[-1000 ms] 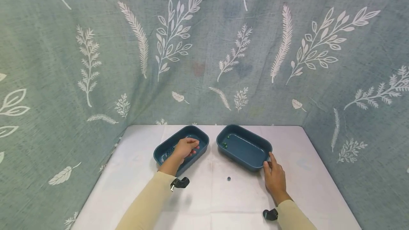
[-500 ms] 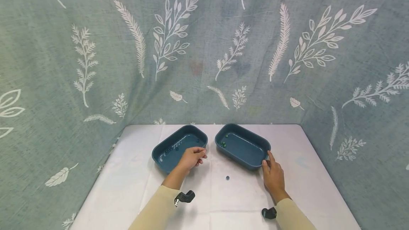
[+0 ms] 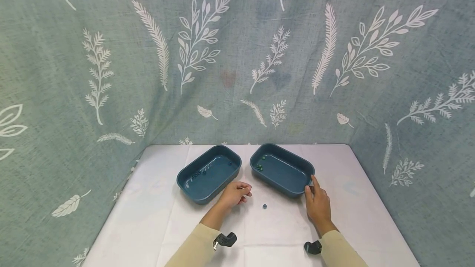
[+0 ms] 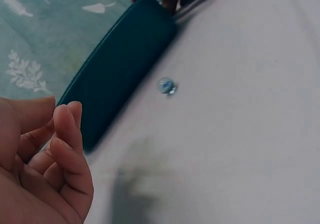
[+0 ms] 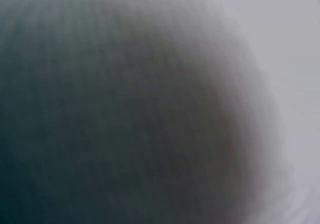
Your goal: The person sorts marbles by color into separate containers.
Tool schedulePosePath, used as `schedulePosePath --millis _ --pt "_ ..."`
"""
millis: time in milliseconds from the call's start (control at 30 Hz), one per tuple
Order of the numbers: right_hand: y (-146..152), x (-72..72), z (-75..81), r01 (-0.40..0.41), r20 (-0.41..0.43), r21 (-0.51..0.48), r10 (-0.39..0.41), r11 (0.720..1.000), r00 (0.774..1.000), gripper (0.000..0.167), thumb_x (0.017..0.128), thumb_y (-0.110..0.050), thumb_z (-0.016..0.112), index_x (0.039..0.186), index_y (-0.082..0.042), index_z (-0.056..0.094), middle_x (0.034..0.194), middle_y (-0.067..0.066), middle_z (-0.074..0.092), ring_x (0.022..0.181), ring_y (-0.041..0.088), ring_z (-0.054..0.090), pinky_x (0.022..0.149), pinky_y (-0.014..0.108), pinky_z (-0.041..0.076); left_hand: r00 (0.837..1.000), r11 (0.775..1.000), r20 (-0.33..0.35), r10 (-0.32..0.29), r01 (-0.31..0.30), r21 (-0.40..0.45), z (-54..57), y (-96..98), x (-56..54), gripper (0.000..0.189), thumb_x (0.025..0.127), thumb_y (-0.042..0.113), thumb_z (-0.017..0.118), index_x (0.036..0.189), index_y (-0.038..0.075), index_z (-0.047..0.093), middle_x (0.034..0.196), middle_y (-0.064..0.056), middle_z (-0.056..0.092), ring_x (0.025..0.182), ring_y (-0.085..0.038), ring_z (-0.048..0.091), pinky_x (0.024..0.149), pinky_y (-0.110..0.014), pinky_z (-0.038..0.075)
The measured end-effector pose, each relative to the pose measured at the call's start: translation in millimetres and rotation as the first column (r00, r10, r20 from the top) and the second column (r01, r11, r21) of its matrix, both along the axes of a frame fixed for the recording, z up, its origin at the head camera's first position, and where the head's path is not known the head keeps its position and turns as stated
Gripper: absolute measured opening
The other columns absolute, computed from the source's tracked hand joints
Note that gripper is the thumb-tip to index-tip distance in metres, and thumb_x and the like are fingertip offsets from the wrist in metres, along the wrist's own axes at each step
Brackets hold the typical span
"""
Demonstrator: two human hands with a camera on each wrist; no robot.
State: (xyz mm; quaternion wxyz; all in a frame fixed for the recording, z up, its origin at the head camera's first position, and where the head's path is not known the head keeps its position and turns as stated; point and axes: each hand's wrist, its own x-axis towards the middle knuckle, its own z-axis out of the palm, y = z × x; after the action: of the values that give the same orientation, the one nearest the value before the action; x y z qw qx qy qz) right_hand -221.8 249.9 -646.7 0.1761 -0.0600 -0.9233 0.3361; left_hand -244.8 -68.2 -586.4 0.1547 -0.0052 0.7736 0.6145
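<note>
Over the white tabletop, just in front of the left blue tray (image 3: 219,193), is my left hand (image 3: 235,193). Its fingers are loosely curled, thumb near the index fingertip, and nothing shows between them in the left wrist view. A single small glass marble (image 3: 265,206) lies on the cloth to its right, clear bluish in the left wrist view. My right hand (image 3: 318,207) holds the near right corner of the right blue tray (image 3: 283,190), thumb and index finger at its rim. The right wrist view is dark and blurred, showing no fingers.
Several dark blue marbles (image 3: 196,174) lie in the left tray, another one near its far right end. Several green marbles (image 3: 259,168) sit at the left end of the right tray. A leaf-patterned curtain (image 3: 237,52) surrounds the table.
My left hand has come out of the left tray and moved right and toward me, over the cloth near the single marble. My right hand stays at the right tray's corner.
</note>
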Motion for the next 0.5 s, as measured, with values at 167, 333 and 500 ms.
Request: schedulePosePath --millis 167,333,500 --pt "-1 -0.8 -1.1 0.003 0.000 0.000 -0.003 1.000 1.000 0.056 0.105 -0.044 0.036 0.154 -0.019 0.028 0.123 0.020 0.061 0.119 0.042 0.049 0.102 0.059 0.031 1.000 1.000 0.008 0.000 0.001 -0.017 -8.4 9.5 6.4 0.021 0.095 0.018 0.065 0.106 0.001 0.070 0.080 -0.003 0.070 0.058 -0.012 0.057 0.048 -0.022 0.040" --pt "-1 -1.0 -0.3 0.003 -0.004 0.000 -0.003 1.000 1.000 0.056 0.105 -0.044 0.037 0.154 -0.019 0.029 0.123 0.021 0.061 0.118 0.043 0.050 0.100 0.060 0.033 0.999 1.000 0.034 -0.011 0.012 -0.015 -14.5 18.1 11.5 0.016 0.095 0.015 0.064 0.103 0.002 0.070 0.079 -0.003 0.070 0.057 -0.013 0.058 0.047 -0.022 0.041" --pt "0 -0.3 1.6 0.000 -0.014 0.000 0.000 1.000 1.000 0.055 0.105 -0.043 0.038 0.153 -0.018 0.029 0.121 0.022 0.062 0.116 0.043 0.051 0.099 0.061 0.034 0.999 0.999 0.046 -0.022 0.023 -0.028 -18.9 25.9 14.2 0.012 0.094 0.014 0.064 0.098 0.004 0.070 0.078 -0.004 0.069 0.056 -0.012 0.058 0.046 -0.022 0.042"
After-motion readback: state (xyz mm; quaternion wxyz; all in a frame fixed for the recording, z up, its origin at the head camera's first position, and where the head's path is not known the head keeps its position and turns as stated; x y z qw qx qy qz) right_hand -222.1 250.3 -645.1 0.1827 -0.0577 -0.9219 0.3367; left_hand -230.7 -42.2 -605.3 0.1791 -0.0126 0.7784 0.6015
